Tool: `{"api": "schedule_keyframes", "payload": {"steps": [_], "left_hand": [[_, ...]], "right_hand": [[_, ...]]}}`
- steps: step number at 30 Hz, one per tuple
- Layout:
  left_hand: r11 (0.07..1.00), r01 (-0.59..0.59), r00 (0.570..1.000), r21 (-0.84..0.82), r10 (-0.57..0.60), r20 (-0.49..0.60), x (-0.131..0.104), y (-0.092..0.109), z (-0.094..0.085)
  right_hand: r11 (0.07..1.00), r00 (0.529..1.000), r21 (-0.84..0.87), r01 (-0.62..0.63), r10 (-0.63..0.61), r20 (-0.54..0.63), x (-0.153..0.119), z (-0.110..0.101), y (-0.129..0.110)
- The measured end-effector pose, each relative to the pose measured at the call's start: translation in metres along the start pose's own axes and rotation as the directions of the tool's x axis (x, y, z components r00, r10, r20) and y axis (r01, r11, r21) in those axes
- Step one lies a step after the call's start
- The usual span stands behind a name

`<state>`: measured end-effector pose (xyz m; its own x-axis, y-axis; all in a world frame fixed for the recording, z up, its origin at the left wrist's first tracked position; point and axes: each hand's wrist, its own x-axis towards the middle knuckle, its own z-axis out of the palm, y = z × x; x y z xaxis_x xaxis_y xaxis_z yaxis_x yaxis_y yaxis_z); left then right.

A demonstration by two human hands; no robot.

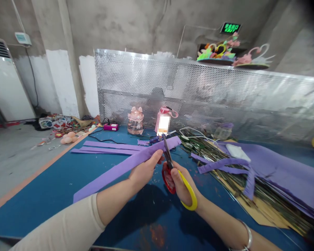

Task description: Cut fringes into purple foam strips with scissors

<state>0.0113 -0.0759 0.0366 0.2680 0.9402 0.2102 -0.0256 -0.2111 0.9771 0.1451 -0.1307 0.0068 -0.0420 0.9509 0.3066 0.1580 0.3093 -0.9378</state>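
My left hand [148,166] pinches a long purple strip [115,173], paper or foam by its look, near its right end. The strip slants down to the lower left above the blue table. Scissors [168,153] with one red and one yellow handle are in my right hand [184,183], fingers wrapped through the loops. Their blades point away from me and cross the strip just right of my left fingers. Whether the blades have cut into it, I cannot tell. More purple strips [107,148] lie flat on the table behind my left hand.
On the blue table [49,188], a bundle of thin green stems [206,150] lies right, with curled purple strips [225,164] and a large purple sheet [274,170]. A clear jar [135,121], a pink bottle [161,120] and a magenta power strip [111,126] stand along the perforated metal panel [146,76].
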Motion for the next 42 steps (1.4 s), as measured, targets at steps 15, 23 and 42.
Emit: {"api": "schedule_keyframes", "payload": {"steps": [15,23,42], "left_hand": [[1.0,0.01,0.996,0.019,-0.008,-0.084,0.003,0.004,-0.002],[0.997,-0.04,0.995,0.062,0.045,-0.094,0.0,0.004,-0.003],[0.995,0.049,0.998,0.086,-0.045,-0.053,0.001,0.0,0.0]], "right_hand": [[0.962,0.977,-0.207,0.181,-0.152,0.146,0.003,-0.008,-0.005],[0.943,0.979,-0.266,0.198,-0.175,0.109,0.002,-0.007,-0.005],[0.989,1.0,-0.146,-0.027,0.025,-0.012,0.001,-0.001,0.0]]}}
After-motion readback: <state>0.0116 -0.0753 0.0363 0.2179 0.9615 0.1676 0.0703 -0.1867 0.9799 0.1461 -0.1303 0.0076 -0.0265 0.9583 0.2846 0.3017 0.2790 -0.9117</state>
